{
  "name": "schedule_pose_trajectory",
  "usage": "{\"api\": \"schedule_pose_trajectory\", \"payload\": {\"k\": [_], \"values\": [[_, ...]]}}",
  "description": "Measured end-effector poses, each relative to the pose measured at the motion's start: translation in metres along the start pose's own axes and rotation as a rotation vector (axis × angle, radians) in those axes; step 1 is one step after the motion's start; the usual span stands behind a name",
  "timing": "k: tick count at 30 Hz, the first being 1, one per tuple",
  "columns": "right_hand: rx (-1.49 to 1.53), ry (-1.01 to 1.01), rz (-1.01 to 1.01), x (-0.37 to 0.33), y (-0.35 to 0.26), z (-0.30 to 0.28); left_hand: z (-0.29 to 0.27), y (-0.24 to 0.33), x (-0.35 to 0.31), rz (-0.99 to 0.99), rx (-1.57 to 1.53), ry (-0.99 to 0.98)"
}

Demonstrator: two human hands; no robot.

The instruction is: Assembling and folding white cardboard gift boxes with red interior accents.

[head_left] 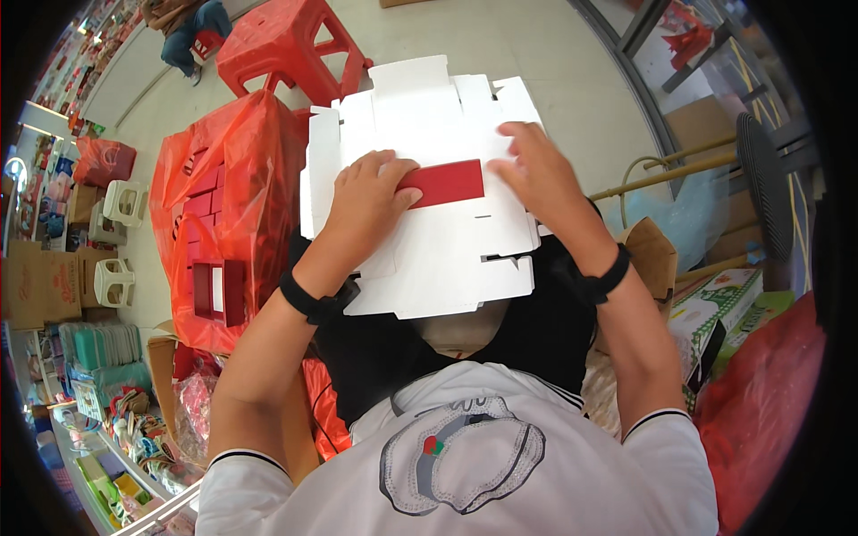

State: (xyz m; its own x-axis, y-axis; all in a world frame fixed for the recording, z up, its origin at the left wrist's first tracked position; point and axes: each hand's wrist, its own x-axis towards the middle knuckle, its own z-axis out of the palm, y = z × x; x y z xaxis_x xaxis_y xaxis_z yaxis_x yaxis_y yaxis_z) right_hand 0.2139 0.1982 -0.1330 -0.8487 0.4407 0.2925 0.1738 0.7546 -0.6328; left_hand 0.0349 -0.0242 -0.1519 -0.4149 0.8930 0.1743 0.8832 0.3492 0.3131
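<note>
So right now you've got that flat white die-cut carton blank [429, 192] lying across your lap, and both hands are on top of it. Your left hand [366, 201] is curled, fingertips pressing down on the left end of the red strip [444, 183] that lies across the middle of the blank. It looks like a pinch or a press, but I can't tell if the thumb is actually under anything. Your right hand [536, 174] is flatter, fingers spread loosely over the right side of the blank near the strip's other end, holding the card down more than gripping it. The main risk I see: the blank is only resting on your knees with its far flaps hanging out past them, so if you press harder on one side, it could tip or slide off. Also, the strip could go on crooked if the left fingers drag it while the right hand isn't pinning that end. The thin tabs near your wrists look easy to crease too. Further out, the orange plastic bag [223, 179] of red box pieces sits just to your left, and the red plastic stool [290, 45] is beyond it, so a sliding blank might knock into the bag.
</note>
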Motion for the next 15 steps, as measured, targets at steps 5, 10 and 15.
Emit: {"api": "schedule_pose_trajectory", "payload": {"k": [5,10,15], "values": [[-0.073,0.218,0.062,-0.011,0.076,-0.033,-0.036,0.017,-0.003,-0.211,-0.635,-0.172],[0.531,-0.048,0.502,-0.01,0.053,-0.047,-0.029,0.021,-0.01,-0.155,-0.475,-0.175],[0.725,-0.108,0.452,-0.009,0.037,-0.041,-0.026,0.033,-0.022,-0.034,-0.344,-0.113]]}}
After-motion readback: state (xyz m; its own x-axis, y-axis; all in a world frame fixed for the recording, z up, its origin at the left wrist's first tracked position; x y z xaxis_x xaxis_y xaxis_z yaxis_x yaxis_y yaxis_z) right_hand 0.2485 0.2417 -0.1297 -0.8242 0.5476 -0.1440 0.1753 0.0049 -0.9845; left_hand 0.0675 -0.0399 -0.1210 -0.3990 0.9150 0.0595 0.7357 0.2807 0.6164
